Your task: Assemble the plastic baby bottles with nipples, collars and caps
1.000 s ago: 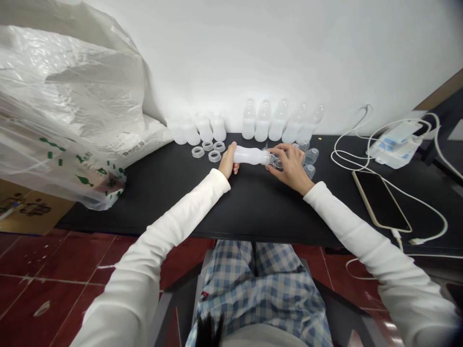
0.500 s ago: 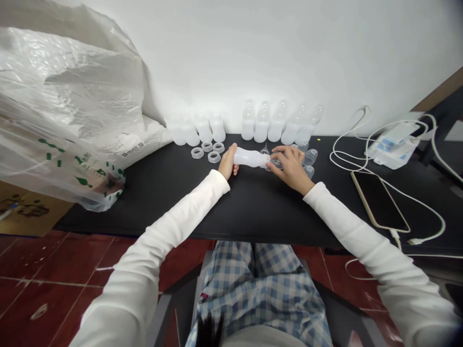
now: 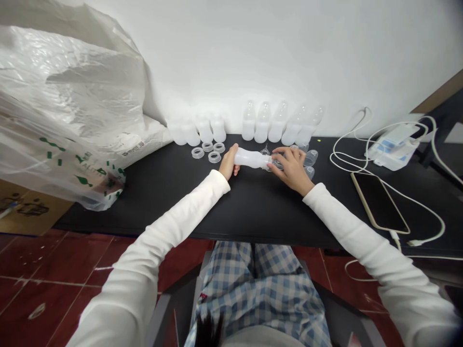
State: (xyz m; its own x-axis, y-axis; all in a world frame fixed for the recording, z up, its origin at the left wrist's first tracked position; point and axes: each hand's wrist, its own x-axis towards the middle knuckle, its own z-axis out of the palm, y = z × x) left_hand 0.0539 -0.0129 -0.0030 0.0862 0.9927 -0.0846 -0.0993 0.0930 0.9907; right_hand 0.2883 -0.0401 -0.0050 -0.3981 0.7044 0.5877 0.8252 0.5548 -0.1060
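My left hand [image 3: 228, 162] is shut around the base of a milky plastic baby bottle [image 3: 251, 158], which lies nearly level above the black table. My right hand [image 3: 291, 168] grips a transparent piece [image 3: 277, 164] at the bottle's neck, and its fingers hide most of that piece. Several transparent caps [image 3: 310, 157] lie just beyond my right fingers. Several plastic collar rings [image 3: 214, 157] lie beyond my left hand.
Two rows of upright milky bottles [image 3: 278, 123] stand along the white wall. A large plastic bag [image 3: 61, 96] fills the left side. On the right lie a phone [image 3: 378, 202], a white charger [image 3: 396, 149] and looping white cables [image 3: 408, 207].
The bottle's neck end has dipped slightly toward me, and my right hand has moved with it. My left hand stays in nearly the same place.
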